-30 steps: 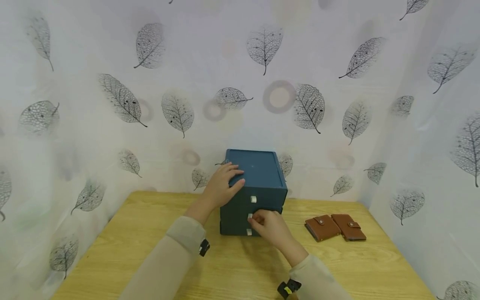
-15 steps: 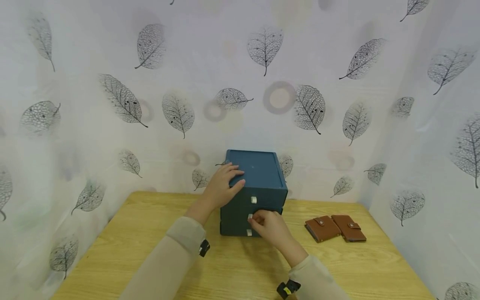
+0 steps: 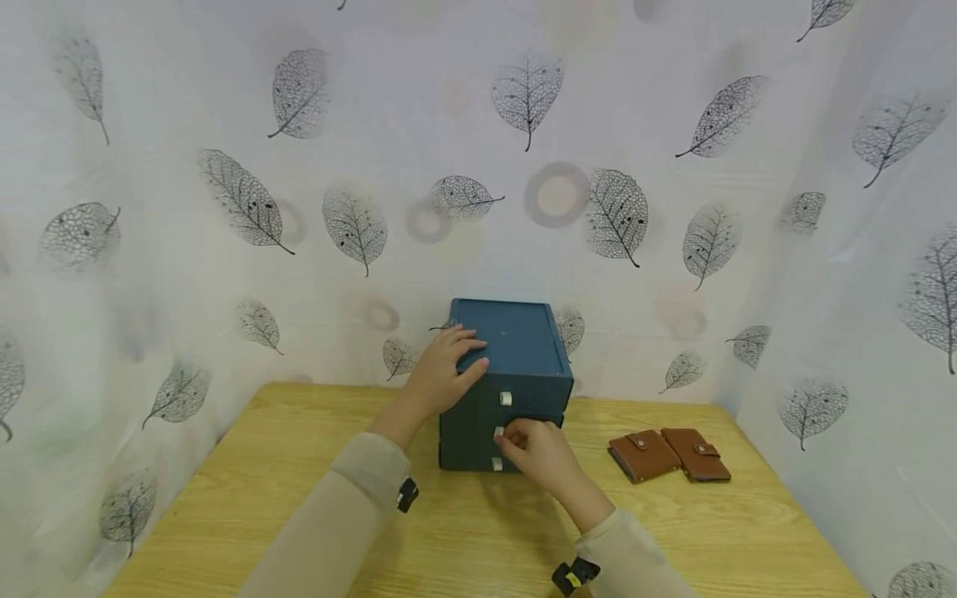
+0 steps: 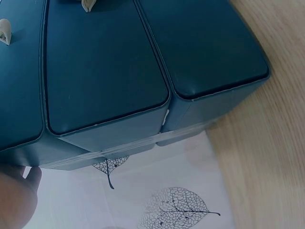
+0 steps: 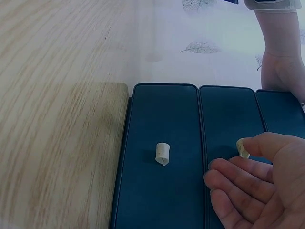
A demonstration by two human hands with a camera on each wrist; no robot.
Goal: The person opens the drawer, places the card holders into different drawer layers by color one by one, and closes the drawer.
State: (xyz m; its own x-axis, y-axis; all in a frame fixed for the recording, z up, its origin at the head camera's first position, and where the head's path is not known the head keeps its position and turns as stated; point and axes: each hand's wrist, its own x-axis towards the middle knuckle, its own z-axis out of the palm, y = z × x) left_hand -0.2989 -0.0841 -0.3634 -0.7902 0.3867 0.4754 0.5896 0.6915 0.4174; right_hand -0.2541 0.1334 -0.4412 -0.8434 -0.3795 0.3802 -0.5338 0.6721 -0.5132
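Observation:
A dark blue three-drawer box (image 3: 516,336) stands at the back of the table. My left hand (image 3: 439,372) rests on the left edge of its top, fingers spread out over it. With the thumb and fingers of my right hand (image 3: 544,453), I pinch the white pull tab (image 5: 242,149) of the middle drawer. White tabs also show on the top drawer (image 3: 471,399) and the bottom drawer (image 5: 164,195). All drawer fronts look flush in the right wrist view. In the left wrist view, part of my left hand (image 4: 16,198) shows at the box's upper edge.
Two brown snap-strap card holders (image 3: 646,453) lie side by side on the wooden table (image 3: 299,498), right of the box. A white curtain with leaf prints (image 3: 463,100) hangs close behind the box and along both sides.

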